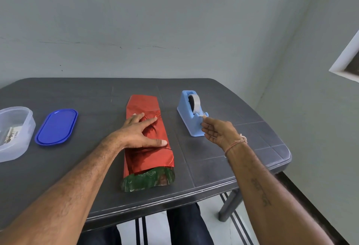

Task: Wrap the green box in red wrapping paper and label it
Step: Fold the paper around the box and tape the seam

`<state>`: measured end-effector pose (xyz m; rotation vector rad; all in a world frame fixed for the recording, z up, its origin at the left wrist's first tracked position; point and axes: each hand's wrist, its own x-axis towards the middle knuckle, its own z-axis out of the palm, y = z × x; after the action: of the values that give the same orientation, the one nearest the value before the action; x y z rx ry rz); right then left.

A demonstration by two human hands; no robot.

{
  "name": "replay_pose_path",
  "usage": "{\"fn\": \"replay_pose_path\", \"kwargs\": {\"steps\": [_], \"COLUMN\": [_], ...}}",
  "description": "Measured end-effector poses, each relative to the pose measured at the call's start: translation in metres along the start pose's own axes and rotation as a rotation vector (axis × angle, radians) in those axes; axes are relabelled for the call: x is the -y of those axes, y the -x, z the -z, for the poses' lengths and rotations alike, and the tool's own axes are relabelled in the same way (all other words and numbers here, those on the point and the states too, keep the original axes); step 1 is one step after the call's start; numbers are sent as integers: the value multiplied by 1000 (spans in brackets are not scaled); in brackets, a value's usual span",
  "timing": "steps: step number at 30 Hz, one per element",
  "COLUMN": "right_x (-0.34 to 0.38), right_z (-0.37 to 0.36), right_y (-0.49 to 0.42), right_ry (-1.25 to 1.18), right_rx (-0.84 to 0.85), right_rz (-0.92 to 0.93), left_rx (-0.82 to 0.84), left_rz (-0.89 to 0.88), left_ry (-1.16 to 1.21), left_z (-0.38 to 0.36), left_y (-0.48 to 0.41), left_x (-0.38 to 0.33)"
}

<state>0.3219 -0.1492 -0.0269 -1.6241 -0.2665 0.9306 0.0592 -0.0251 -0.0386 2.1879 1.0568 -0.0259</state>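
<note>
Nearest, the green box [147, 180] pokes from red wrapping paper [143, 105], long axis pointing straight away; left hand [138, 130] presses flat on it, right hand [217, 132] pinches tape [204, 116] at the dispenser [191, 126].

The box is concealed by red paper [147, 147], itself partly covered under the left hand [138, 131]. Far left of that hand, a clear container [16, 126] is cut by the frame edge, its contents blurred. Whether tape [196, 102] is pinched at the fingertips of the right hand [218, 131] cannot be resolved.
</note>
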Motion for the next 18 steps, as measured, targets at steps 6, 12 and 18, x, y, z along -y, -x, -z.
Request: {"fn": "replay_pose_path", "kwargs": {"steps": [6, 12, 18], "right_x": [3, 9, 7], "right_z": [1, 1, 5], "right_y": [5, 6, 4], "right_ry": [-15, -8, 14], "right_rx": [4, 11, 50], "right_rz": [-12, -12, -9], "left_rx": [-12, -4, -9], "left_rz": [5, 4, 4], "left_ry": [-5, -10, -6], "left_z": [-1, -1, -1], "left_y": [3, 0, 1], "left_x": [-5, 1, -2]}}
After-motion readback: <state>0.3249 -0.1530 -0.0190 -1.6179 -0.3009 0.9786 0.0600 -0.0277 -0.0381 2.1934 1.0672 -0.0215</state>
